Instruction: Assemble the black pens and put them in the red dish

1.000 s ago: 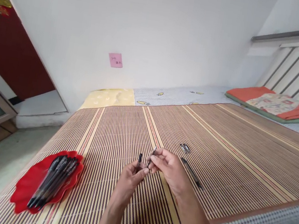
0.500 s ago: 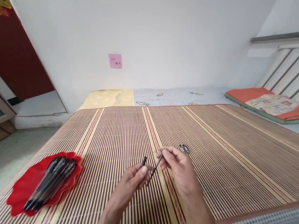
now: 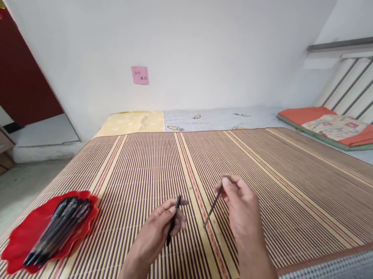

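Note:
Over the mat, my left hand (image 3: 161, 222) pinches a short black pen part (image 3: 170, 235), like a barrel, between thumb and fingers, its lower end pointing down. To the right of it, my right hand (image 3: 238, 202) is closed on the top of a thin dark pen refill (image 3: 211, 209), which hangs slanting down to the left. The refill and the pen part are apart. At the left, several black pens (image 3: 62, 226) lie bunched in a red scalloped plate (image 3: 21, 231), away from both hands.
A striped bamboo mat (image 3: 139, 170) covers the bed. A folded orange and floral cloth (image 3: 337, 125) lies at the far right by a white slatted bed rail (image 3: 368, 86). A pink note (image 3: 140, 75) is stuck on the wall.
My right hand has moved right with the refill, away from my left hand. The pen part in my left hand now shows more of its length. Pens behind my right hand are now hidden.

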Demonstrator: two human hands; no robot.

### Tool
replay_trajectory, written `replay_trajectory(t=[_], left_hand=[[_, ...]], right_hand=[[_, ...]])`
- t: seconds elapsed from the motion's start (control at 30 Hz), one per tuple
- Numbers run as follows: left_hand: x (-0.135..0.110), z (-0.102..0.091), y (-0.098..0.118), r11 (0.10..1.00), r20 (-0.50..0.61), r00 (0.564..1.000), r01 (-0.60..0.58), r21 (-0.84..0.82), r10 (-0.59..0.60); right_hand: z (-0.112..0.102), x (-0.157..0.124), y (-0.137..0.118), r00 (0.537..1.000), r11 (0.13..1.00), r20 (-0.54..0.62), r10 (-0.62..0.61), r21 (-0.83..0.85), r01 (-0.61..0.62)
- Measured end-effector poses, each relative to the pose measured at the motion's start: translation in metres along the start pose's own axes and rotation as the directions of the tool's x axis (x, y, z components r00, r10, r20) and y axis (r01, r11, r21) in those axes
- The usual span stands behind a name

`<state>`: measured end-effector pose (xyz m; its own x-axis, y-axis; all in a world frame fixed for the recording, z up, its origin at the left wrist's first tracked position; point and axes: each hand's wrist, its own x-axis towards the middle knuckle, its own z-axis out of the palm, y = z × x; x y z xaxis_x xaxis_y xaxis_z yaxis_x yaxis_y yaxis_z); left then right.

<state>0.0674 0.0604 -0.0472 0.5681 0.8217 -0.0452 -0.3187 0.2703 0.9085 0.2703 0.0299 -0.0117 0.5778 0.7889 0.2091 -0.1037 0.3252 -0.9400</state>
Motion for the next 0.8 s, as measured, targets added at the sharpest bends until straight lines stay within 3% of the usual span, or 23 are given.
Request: replay_trajectory(t=[0.1, 0.17, 0.27, 0.4, 0.47, 0.57, 0.63, 0.8], left_hand=[[-0.001, 0.002, 0.004, 0.991, 0.015, 1.000, 0.027, -0.131, -0.025], [-0.001, 0.002, 0.006, 0.984, 0.014, 1.000, 0.023, -0.175, -0.021], [0.000, -0.001, 0.006, 0.976, 0.000, 1.000, -0.001, -0.217, 0.001], [0.000, -0.003, 0.003, 0.972, 0.036, 0.999, 0.020, -0.233, -0.012], [0.001, -0.002, 0.001, 0.973, 0.073, 0.997, 0.054, -0.225, -0.038], [0.002, 0.005, -0.001, 0.980, 0.105, 0.993, 0.064, -0.188, -0.044], [0.003, 0.010, -0.002, 0.986, 0.111, 0.994, 0.034, -0.164, -0.016], [0.004, 0.017, -0.005, 0.988, 0.171, 0.985, 0.044, -0.146, -0.018]], right_hand=[[-0.002, 0.003, 0.022, 0.960, 0.967, 0.227, 0.165, -0.230, -0.111], [0.001, 0.003, 0.042, 0.916, 0.887, 0.307, 0.258, -0.451, -0.099], [0.006, 0.003, 0.066, 0.917, 0.740, 0.278, 0.288, -0.672, -0.029], [0.008, 0.003, 0.071, 0.951, 0.639, 0.187, 0.244, -0.769, -0.013], [0.009, 0.002, 0.061, 0.958, 0.661, 0.198, 0.207, -0.750, 0.012], [0.014, -0.003, 0.042, 0.922, 0.870, 0.338, 0.189, -0.493, 0.002], [0.018, -0.007, 0.032, 0.882, 0.956, 0.432, 0.186, -0.287, -0.061], [0.025, -0.014, 0.028, 0.868, 0.983, 0.465, 0.176, -0.136, -0.126]])
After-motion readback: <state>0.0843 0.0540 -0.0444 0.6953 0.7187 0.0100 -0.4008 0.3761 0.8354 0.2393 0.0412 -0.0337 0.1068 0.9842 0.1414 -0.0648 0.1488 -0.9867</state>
